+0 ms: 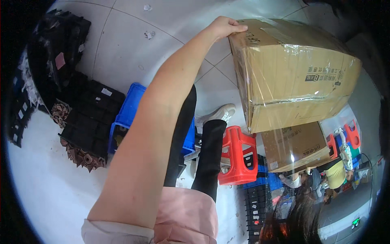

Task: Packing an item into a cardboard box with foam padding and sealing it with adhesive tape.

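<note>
My left arm reaches up across the view, and my left hand [226, 28] grips the upper left corner of a large brown cardboard box [300, 77]. The thumb lies along the top edge and the other fingers curl over the far side, partly hidden. Clear shiny tape wraps the box, and dark print marks its side. Just below it in the view is a second cardboard box [296, 144]. My right hand does not show.
A red plastic stool [239, 171] stands beside my legs. Blue crates [131, 106] and black crates [95, 122] with brown spiky pieces are at left. Paper scraps [149, 35] lie on the tiled floor. Farther right, other people sit near red stools, including one in a yellow top [335, 175].
</note>
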Tool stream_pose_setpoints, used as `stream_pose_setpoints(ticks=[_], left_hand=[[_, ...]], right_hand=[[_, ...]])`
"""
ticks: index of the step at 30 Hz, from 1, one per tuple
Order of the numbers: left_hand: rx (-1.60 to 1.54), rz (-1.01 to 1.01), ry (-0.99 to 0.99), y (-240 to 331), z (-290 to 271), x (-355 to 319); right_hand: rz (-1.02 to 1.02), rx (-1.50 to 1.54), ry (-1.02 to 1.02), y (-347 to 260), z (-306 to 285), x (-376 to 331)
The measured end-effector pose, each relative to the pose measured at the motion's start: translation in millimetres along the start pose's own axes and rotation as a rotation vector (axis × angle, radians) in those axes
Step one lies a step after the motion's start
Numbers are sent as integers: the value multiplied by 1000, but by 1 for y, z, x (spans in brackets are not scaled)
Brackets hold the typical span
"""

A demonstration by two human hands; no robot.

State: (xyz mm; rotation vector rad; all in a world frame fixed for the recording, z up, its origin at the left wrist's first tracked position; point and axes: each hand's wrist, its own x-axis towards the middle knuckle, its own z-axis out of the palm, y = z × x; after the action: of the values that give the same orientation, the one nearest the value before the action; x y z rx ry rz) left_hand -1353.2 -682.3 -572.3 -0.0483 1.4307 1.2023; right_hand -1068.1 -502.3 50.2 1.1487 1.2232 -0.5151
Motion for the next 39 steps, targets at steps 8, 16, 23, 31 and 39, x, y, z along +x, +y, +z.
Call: stream_pose_setpoints(ticks=[8, 16, 23, 31, 39], left_hand=[[935, -9, 306, 33, -10, -42], [650, 314, -206, 62, 37, -85], [798, 17, -9, 92, 41, -96], [696, -95, 2, 117, 14, -81], [787, -145, 188, 118, 54, -77]], right_hand=[[-134, 69, 33, 42, 30, -6], [-426, 131, 89, 11, 73, 82], [-799, 449, 169, 44, 134, 236], [-883, 422, 150, 148, 204, 331], [-914, 350, 225, 158, 228, 414]])
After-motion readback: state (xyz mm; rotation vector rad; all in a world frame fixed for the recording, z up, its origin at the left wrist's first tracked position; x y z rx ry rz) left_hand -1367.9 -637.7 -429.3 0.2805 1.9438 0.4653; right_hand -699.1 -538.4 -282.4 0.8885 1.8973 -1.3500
